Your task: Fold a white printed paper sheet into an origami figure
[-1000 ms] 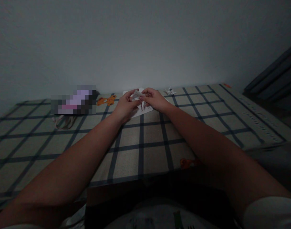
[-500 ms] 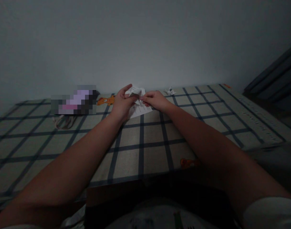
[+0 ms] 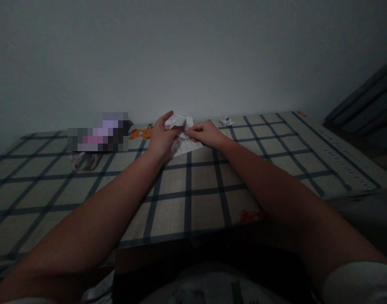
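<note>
A white sheet of paper (image 3: 178, 121), partly folded, is held up between my two hands near the wall. My left hand (image 3: 162, 136) grips its left side, thumb in front and the index finger raised behind. With thumb and fingertips, my right hand (image 3: 204, 133) pinches the lower right edge of the same paper. Below the hands a printed sheet (image 3: 187, 146) lies flat on the checked tablecloth (image 3: 174, 177). Its far part is hidden by the hands and the folded paper. A small folded paper figure (image 3: 226, 121) rests to the right of my right hand.
On the left lies a blurred-out purple and pink object (image 3: 101, 133) with a pale cord (image 3: 85, 161) beside it. A bare wall (image 3: 193, 59) rises behind the table. Dark fabric (image 3: 367, 101) hangs at the far right.
Both hands keep their hold on the folded paper. My right fingertips have shifted slightly left and down along its edge, and the paper tilts a little differently.
</note>
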A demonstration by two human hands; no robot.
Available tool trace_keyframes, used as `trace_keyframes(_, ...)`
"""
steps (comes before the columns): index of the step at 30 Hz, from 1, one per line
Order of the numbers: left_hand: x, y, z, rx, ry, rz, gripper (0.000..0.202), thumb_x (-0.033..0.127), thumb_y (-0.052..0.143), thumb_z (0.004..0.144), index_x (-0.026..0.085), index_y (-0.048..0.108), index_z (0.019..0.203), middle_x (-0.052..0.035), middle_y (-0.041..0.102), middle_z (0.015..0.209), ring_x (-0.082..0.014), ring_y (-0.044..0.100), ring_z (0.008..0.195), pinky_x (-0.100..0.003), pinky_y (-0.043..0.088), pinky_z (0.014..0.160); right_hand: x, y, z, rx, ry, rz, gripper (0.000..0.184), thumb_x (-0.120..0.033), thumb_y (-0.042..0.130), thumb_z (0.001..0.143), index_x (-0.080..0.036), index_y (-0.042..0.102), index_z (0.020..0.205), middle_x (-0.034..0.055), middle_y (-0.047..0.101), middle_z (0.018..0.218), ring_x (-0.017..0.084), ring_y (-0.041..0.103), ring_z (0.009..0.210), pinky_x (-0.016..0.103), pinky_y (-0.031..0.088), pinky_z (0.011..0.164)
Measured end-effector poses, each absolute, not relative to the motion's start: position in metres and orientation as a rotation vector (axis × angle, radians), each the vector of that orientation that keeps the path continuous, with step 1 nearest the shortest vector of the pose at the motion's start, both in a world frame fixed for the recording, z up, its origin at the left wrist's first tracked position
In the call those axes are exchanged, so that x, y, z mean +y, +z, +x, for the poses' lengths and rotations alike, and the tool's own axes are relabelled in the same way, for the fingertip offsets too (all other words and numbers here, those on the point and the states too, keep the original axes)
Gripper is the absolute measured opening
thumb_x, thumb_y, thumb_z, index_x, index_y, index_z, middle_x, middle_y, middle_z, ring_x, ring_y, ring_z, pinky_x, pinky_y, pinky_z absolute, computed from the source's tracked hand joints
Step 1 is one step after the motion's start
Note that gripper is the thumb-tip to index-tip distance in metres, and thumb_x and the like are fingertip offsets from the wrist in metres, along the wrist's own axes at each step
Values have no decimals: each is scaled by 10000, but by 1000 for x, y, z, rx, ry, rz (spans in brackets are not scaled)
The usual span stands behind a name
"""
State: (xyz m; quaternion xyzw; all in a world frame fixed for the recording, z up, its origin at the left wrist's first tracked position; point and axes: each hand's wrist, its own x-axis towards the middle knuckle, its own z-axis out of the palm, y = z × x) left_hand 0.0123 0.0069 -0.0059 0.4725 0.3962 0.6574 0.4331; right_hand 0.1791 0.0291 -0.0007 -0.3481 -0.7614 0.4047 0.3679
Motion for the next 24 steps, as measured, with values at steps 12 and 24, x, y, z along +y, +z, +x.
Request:
trace_keyframes(12,16,-15,8,1033,1671,1242,723,205,820,617,224,557,1290,-57,733,968,-164,708,797,-231,548,684,17,11,180,-2019,1061,-947,285,-352,627,858,-108,670,717,10,610,610,77,513,545,213,371,534)
trace_keyframes(24,19,-16,10,1017,1706,1269,698,177,800,626,203,563,1281,-91,729,1028,-222,715,945,-282,566,753,19,8,178,-2058,1024,-951,290,-316,561,913,-111,658,732,12,613,621,78,523,555,212,375,543)
